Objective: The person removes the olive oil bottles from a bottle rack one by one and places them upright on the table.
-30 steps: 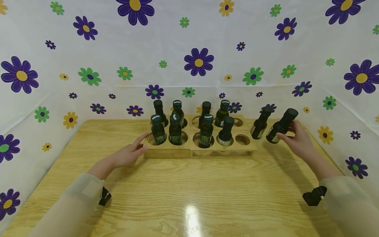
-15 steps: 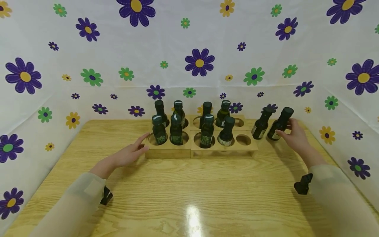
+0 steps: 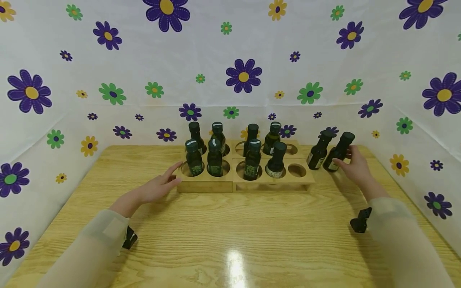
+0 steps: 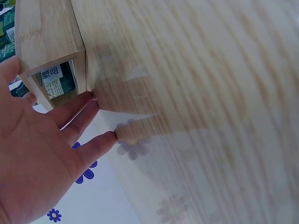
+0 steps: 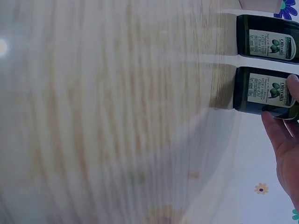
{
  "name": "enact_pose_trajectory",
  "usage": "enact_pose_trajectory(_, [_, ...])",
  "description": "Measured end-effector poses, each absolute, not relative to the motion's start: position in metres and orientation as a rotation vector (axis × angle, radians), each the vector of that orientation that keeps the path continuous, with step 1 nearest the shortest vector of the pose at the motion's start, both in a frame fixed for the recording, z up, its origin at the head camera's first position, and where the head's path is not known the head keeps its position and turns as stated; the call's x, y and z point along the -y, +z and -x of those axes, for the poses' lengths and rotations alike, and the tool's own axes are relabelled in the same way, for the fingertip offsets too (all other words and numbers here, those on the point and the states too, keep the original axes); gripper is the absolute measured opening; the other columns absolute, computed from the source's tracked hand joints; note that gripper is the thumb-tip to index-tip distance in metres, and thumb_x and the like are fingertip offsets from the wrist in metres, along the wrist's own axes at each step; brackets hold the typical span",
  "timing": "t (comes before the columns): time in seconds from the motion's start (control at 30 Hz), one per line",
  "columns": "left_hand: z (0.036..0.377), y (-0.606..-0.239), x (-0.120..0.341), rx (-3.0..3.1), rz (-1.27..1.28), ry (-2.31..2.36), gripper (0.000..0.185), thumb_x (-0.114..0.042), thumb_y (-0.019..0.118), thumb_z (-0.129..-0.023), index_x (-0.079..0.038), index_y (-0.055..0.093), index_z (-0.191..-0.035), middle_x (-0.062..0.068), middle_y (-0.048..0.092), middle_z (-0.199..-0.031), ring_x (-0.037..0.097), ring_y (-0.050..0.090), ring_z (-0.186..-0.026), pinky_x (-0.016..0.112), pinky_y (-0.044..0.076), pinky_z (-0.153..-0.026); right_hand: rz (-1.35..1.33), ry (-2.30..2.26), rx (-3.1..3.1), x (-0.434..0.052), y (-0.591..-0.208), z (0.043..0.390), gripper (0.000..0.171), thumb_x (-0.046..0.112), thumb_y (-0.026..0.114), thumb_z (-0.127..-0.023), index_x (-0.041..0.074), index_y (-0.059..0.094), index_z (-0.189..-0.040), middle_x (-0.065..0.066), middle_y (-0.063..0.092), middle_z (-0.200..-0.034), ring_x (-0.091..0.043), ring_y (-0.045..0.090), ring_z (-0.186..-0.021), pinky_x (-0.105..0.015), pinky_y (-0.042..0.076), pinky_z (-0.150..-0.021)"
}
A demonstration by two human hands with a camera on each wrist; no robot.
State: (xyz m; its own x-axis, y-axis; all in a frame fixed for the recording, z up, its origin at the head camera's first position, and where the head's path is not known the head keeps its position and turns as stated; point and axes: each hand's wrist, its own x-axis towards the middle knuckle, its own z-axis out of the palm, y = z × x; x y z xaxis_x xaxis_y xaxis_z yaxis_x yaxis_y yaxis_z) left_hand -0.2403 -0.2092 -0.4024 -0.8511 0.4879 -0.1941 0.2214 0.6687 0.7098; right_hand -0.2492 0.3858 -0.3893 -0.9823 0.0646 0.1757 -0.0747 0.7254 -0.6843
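Note:
A two-part wooden rack (image 3: pixel 273 181) with round holes stands mid-table and holds several dark green bottles (image 3: pixel 252 160). My left hand (image 3: pixel 158 186) lies open with straight fingers against the rack's left front corner (image 4: pixel 79 60). To the right of the rack two more dark bottles stand side by side. My right hand (image 3: pixel 354 166) grips the right-hand one (image 3: pixel 337 153), which stands on the table; its label (image 5: pixel 268 91) shows in the right wrist view, with a fingertip (image 5: pixel 293 88) on it. The other bottle (image 3: pixel 318 151) stands free beside it (image 5: pixel 268 39).
The wooden table (image 3: pixel 230 240) is walled on three sides by a white cloth with purple, green and yellow flowers (image 3: pixel 243 76). The rack's two rightmost holes (image 3: pixel 297 170) hold nothing. A light glare (image 3: pixel 234 260) lies on the near tabletop.
My right hand has brought the tilted bottle down and left, setting it on the table next to the free bottle. The left hand has stayed at the rack.

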Motion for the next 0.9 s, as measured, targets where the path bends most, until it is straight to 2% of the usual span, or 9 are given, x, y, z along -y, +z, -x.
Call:
enact_pose_trajectory(0.43, [0.239,-0.401,0.208,-2.511,-0.557,1.008,0.069,-0.048,0.033,-0.105,-0.019,0.0,-0.157,0.038,0.026,-0.147,0.054,0.029,-0.133,0.065,0.022,-0.106,0.018,1.144,2.726,-0.388,-0.389,0.248,0.07,0.023,0.056,-0.1,-0.012,0.017,-0.146,-0.041,0.027,-0.142,-0.057,0.031,-0.128,-0.065,0.032,-0.099])
enact_pose_trajectory(0.6, [0.239,-0.402,0.208,-2.511,-0.552,1.003,0.069,-0.048,0.033,-0.105,-0.019,0.0,-0.157,0.038,0.027,-0.147,0.053,0.029,-0.133,0.065,0.021,-0.106,-0.027,1.141,2.687,-0.39,-0.384,0.235,0.073,0.023,0.057,-0.1,-0.01,0.013,-0.148,-0.038,0.025,-0.145,-0.055,0.029,-0.13,-0.066,0.031,-0.098])
enact_pose_trajectory(0.77, [0.239,-0.401,0.208,-2.518,-0.546,0.991,0.068,-0.049,0.032,-0.104,-0.021,0.0,-0.157,0.038,0.027,-0.147,0.054,0.03,-0.133,0.065,0.021,-0.106,-0.049,1.123,2.653,-0.393,-0.378,0.22,0.07,0.024,0.056,-0.1,-0.008,0.016,-0.148,-0.036,0.028,-0.144,-0.054,0.032,-0.127,-0.067,0.03,-0.097])
enact_pose_trajectory(0.9, [0.239,-0.401,0.208,-2.521,-0.552,0.986,0.068,-0.05,0.032,-0.104,-0.021,0.0,-0.157,0.038,0.028,-0.146,0.054,0.03,-0.132,0.065,0.022,-0.106,-0.085,1.14,2.632,-0.39,-0.373,0.207,0.068,0.025,0.058,-0.099,-0.004,0.02,-0.149,-0.031,0.032,-0.143,-0.049,0.035,-0.126,-0.063,0.033,-0.098])
